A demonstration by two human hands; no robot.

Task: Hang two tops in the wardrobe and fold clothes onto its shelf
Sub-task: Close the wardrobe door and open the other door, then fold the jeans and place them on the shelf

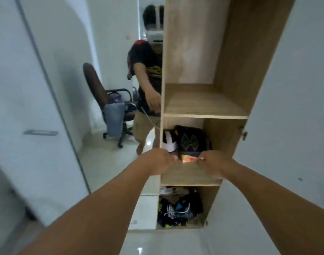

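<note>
The wooden wardrobe (203, 116) stands open ahead of me with several shelves. On its middle shelf (187, 176) lies a folded dark top with a green pattern (191, 140), beside a black-and-white garment (169, 142). Both my arms reach into this shelf. My left hand (158, 161) and my right hand (211, 163) each grip an end of an orange-and-yellow printed garment (188, 159) at the shelf's front. Their fingers are curled round the cloth. The shelf above (203, 105) holds nothing. The lowest shelf holds a loose heap of dark clothes (179, 208).
A mirror on the left (120, 89) reflects a person wearing a headset, an office chair (109, 105) and a blue-grey cloth (114, 119) draped over it. A white wardrobe door (286, 144) stands open at the right. A white panel with a handle (40, 132) is at the left.
</note>
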